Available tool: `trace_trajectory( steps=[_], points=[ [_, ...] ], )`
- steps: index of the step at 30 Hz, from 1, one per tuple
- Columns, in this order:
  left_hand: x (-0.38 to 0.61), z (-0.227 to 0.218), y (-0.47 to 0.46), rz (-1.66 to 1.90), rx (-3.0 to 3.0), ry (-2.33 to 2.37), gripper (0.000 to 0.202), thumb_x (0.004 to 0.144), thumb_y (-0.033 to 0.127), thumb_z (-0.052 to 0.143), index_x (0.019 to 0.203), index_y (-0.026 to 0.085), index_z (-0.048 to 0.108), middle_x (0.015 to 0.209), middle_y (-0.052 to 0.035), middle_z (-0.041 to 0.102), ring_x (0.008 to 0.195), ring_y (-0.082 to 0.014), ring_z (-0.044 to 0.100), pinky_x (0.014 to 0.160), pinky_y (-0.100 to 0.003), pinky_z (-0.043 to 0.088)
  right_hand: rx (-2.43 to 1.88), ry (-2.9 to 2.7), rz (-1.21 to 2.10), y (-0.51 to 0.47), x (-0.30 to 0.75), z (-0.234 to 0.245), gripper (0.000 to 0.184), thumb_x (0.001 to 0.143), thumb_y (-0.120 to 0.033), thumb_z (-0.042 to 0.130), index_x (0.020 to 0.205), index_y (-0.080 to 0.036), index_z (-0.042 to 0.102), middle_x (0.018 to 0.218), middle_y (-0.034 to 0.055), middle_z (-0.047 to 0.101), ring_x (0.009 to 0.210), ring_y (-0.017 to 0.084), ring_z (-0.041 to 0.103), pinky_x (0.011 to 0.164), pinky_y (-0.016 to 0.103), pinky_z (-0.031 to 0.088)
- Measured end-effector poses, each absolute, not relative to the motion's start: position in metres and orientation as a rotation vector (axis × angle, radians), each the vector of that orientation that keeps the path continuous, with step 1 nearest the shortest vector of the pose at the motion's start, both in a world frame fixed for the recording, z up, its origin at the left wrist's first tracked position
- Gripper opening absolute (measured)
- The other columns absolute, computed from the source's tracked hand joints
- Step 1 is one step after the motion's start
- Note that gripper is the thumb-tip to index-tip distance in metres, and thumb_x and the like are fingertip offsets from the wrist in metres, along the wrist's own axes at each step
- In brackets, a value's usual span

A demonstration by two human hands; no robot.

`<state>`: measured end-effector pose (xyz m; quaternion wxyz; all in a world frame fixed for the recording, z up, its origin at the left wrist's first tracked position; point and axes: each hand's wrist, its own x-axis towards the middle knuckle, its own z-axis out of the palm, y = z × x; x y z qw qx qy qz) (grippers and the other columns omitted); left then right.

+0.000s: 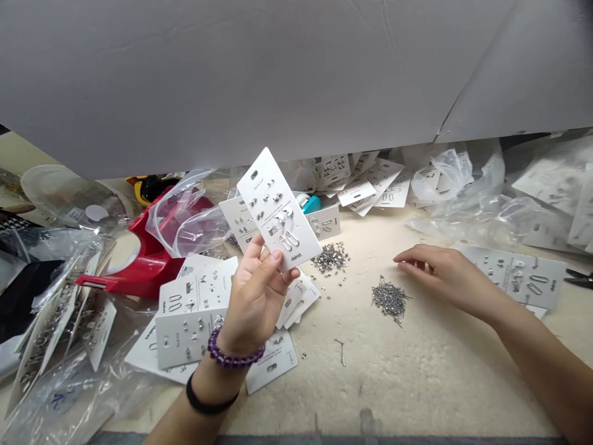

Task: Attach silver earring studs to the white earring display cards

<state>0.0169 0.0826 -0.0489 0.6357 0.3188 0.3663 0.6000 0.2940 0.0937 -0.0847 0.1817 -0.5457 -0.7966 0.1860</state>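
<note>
My left hand (254,296) is raised over the table and holds a white earring card (278,207) by its lower edge, thumb and fingers pinched on it. The card is tilted and carries several small silver studs and safety-pin earrings. A purple bead bracelet and a black band sit on that wrist. My right hand (440,272) rests palm down on the cream tabletop, fingers stretched out to the left, holding nothing. It lies just right of a small pile of silver earring pins (390,298). A second pile of silver studs (330,257) lies behind.
A stack of filled earring cards (194,315) lies under my left hand. A red plastic tray (143,259) with clear bags stands left. More cards (365,179) and plastic bags (463,185) crowd the back. One card (519,275) lies right. A grey board (278,68) overhangs everything.
</note>
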Motion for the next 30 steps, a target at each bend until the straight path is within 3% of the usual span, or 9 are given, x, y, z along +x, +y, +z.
trace_trajectory(
  steps=[6,13,30],
  points=[
    [0.016,-0.051,0.084,1.324,0.757,0.844,0.037,0.078,0.013,0.053,0.113,0.024,0.050,0.103,-0.0017,0.059,0.076,-0.0069,0.057,0.058,-0.012,0.050,-1.481,-2.279,0.589,0.092,0.300,-0.078,0.022,0.087,-0.030,0.045,0.094,-0.021,0.064,0.089,0.0046,0.066,0.076,0.019,0.063,0.059,0.031,0.053],
    [0.017,-0.050,0.083,1.342,0.806,0.868,0.038,0.078,0.014,0.054,0.114,0.024,0.049,0.103,-0.0025,0.060,0.078,-0.0087,0.058,0.060,-0.015,0.051,-1.387,-1.771,0.621,0.086,0.309,-0.065,0.018,0.086,-0.030,0.049,0.093,-0.021,0.063,0.067,0.0016,0.061,0.057,0.012,0.056,0.048,0.025,0.048],
    [0.019,-0.055,0.085,1.408,0.897,0.885,0.034,0.070,0.014,0.059,0.102,0.021,0.050,0.090,-0.0018,0.060,0.072,-0.0109,0.058,0.058,-0.021,0.050,-1.257,-1.643,0.673,0.075,0.310,-0.056,0.013,0.084,-0.019,0.051,0.087,-0.021,0.064,0.067,0.0033,0.059,0.060,0.011,0.054,0.052,0.024,0.045]
  ],
)
